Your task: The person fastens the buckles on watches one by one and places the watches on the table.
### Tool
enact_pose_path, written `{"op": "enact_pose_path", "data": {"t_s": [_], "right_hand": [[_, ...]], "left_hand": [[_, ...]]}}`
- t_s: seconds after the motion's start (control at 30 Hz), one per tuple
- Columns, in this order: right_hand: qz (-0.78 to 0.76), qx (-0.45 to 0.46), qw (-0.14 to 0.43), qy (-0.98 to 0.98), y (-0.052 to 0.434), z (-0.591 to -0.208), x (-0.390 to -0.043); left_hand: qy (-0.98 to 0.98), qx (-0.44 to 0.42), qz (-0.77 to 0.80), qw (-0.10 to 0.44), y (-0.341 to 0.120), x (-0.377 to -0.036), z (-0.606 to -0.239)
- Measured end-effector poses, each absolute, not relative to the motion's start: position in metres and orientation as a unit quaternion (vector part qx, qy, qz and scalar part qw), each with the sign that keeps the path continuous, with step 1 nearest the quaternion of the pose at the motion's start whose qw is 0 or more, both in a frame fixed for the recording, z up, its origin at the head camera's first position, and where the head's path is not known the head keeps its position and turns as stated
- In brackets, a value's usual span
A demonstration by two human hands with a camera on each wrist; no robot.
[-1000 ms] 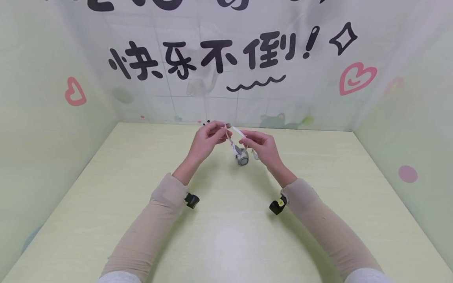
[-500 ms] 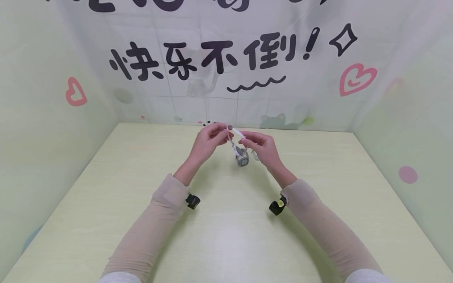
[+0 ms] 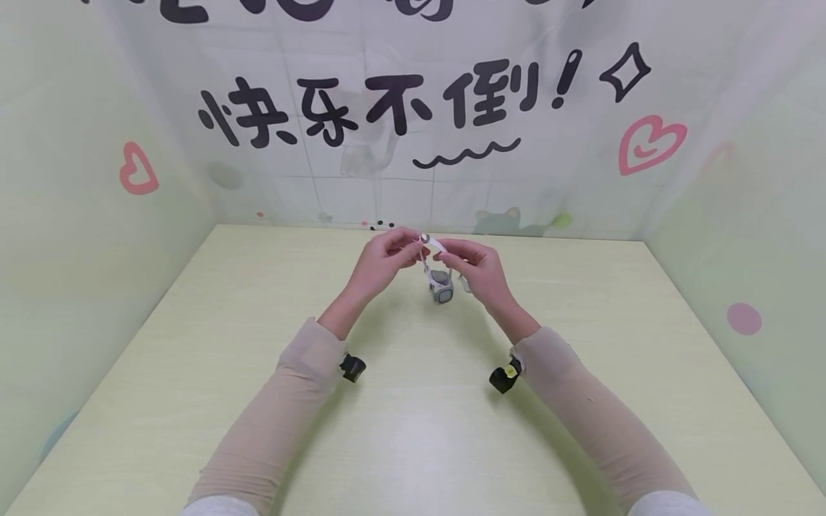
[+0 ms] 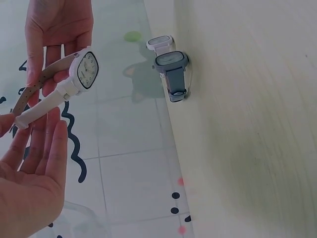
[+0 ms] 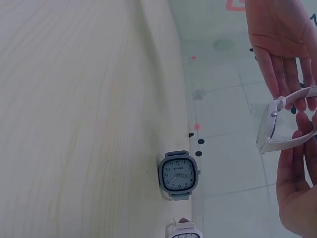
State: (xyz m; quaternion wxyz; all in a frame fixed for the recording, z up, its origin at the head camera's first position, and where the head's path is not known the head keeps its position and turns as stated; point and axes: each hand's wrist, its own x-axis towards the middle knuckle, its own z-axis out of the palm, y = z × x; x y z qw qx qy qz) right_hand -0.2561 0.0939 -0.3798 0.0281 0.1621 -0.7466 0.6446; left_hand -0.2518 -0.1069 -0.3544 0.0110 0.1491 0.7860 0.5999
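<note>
A white wristwatch (image 4: 47, 106) hangs between both hands, its strap bent into a loop and its dial turned to the left wrist camera. My left hand (image 3: 381, 261) pinches the buckle end of the strap (image 3: 435, 243). In my right hand (image 3: 474, 261), thumb and fingers hold the other strap half, whose beige underside shows a row of holes (image 4: 29, 92). The two strap ends meet at the left fingertips. Below the hands, a grey wristwatch (image 5: 178, 175) sits on the table, dial facing the right wrist camera; in the head view the held watch overlaps it.
A second white wristwatch (image 5: 184, 231) sits beside the grey one, near the back edge of the pale table (image 3: 413, 430). A printed curtain (image 3: 400, 186) rises behind, with more panels at both sides. Black wrist cameras (image 3: 353, 368) hang from the beige sleeves.
My left hand has shifted slightly right and down, bringing the buckle onto the other strap end; the gap between them has closed. My right hand has barely moved.
</note>
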Motion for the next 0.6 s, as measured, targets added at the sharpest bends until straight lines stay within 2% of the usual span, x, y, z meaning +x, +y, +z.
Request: {"op": "enact_pose_path", "data": {"t_s": [0.23,0.6], "right_hand": [[0.65,0.166,0.024,-0.741,0.0916,-0.378,-0.2554],[0.643,0.162,0.012,-0.748,0.0884,-0.3756,-0.2556]], "left_hand": [[0.83,0.15,0.537,-0.007,-0.1074,-0.2517,-0.3558],[0.807,0.164,0.566,-0.032,-0.1029,-0.2501,-0.3562]]}}
